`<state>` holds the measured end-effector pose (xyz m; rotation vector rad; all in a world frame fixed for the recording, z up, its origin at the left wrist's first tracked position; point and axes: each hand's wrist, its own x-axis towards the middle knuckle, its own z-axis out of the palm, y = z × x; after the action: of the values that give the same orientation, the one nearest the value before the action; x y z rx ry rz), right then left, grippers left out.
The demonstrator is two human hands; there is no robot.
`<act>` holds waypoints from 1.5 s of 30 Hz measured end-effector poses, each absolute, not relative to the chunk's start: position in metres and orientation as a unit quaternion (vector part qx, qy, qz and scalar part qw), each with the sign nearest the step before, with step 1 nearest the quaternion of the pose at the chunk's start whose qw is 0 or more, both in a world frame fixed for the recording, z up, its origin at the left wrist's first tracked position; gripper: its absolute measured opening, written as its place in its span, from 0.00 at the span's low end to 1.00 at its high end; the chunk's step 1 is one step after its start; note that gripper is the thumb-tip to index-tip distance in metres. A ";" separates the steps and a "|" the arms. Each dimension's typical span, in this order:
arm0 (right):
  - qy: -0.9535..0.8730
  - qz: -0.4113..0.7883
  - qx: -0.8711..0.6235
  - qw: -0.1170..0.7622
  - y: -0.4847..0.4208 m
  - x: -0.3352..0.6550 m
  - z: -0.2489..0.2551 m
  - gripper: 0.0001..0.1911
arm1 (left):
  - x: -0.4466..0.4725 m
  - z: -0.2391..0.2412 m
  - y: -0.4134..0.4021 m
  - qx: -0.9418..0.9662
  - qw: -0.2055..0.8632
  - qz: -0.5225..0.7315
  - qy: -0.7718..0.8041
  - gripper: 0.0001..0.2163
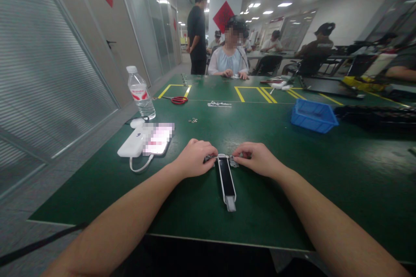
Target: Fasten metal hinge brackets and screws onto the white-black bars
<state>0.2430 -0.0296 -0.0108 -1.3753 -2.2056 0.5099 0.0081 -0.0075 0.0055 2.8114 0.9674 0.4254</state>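
In front of me on the green table (260, 207) lies a long, narrow white frame (222, 186) with a black inner strip (226, 177). From its near end sticks out a light grey tab (230, 204). My left hand (197, 158) is closed in a pinch at the frame's far left corner, with something small and dark at the fingertips. On the opposite corner my right hand (260, 159) pinches too, around a small greyish bit. Silvery flat pieces (233, 162) lie just under the right fingertips. Fingers hide most of what either hand grips.
To the left stand a water bottle (141, 95), a white power bank (134, 143) and a cabled phone (159, 140). Farther off are small rings (193, 120), silvery strips (219, 104) and red-handled scissors (178, 100). A blue bin (313, 116) sits right. A person (229, 58) works opposite.
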 end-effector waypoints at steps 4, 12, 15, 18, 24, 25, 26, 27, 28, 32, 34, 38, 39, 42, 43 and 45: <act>-0.807 0.186 -0.505 0.243 -0.029 0.243 -0.011 0.05 | 0.007 0.004 -0.006 0.936 0.066 0.141 0.316 0.07; -0.806 0.184 -0.500 0.259 -0.029 0.243 -0.012 0.05 | 0.007 0.002 -0.005 0.936 0.064 0.145 0.313 0.07; -0.799 0.197 -0.500 0.270 -0.030 0.242 -0.012 0.04 | 0.007 0.004 -0.006 0.936 0.065 0.144 0.315 0.07; -0.793 0.213 -0.503 0.270 -0.030 0.241 -0.012 0.04 | 0.007 0.005 -0.007 0.935 0.067 0.140 0.318 0.07; -0.785 0.220 -0.516 0.261 -0.031 0.240 -0.010 0.05 | 0.007 0.004 -0.006 0.937 0.067 0.141 0.313 0.07; -0.786 0.223 -0.513 0.261 -0.031 0.240 -0.010 0.06 | 0.007 0.004 -0.006 0.937 0.067 0.143 0.312 0.07; -0.787 0.226 -0.511 0.262 -0.032 0.240 -0.010 0.06 | 0.007 0.003 -0.006 0.937 0.068 0.143 0.312 0.07; -0.788 0.228 -0.508 0.263 -0.032 0.240 -0.010 0.06 | 0.007 0.003 -0.006 0.937 0.069 0.144 0.312 0.07; -0.788 0.229 -0.507 0.264 -0.032 0.240 -0.010 0.06 | 0.007 0.003 -0.006 0.937 0.070 0.144 0.312 0.07; -0.785 0.233 -0.509 0.266 -0.032 0.241 -0.010 0.07 | 0.007 0.005 -0.006 0.936 0.074 0.141 0.315 0.07; -0.785 0.233 -0.508 0.267 -0.032 0.241 -0.010 0.07 | 0.007 0.006 -0.007 0.935 0.075 0.138 0.317 0.07; -0.789 0.225 -0.506 0.267 -0.032 0.241 -0.010 0.06 | 0.007 0.005 -0.007 0.937 0.070 0.136 0.315 0.07; -0.789 0.222 -0.507 0.267 -0.031 0.241 -0.010 0.06 | 0.007 0.005 -0.007 0.937 0.069 0.136 0.315 0.07; -0.789 0.214 -0.508 0.271 -0.031 0.241 -0.012 0.07 | 0.007 0.004 -0.006 0.936 0.068 0.138 0.316 0.07; -0.788 0.214 -0.507 0.275 -0.030 0.241 -0.013 0.08 | 0.007 0.004 -0.006 0.936 0.069 0.138 0.316 0.07; -0.786 0.217 -0.503 0.287 -0.030 0.241 -0.014 0.09 | 0.006 0.004 -0.006 0.936 0.070 0.138 0.315 0.07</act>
<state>0.2406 -0.0303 -0.0145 -1.3436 -2.1009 0.5800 0.0064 -0.0063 0.0042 2.8168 0.9477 0.4139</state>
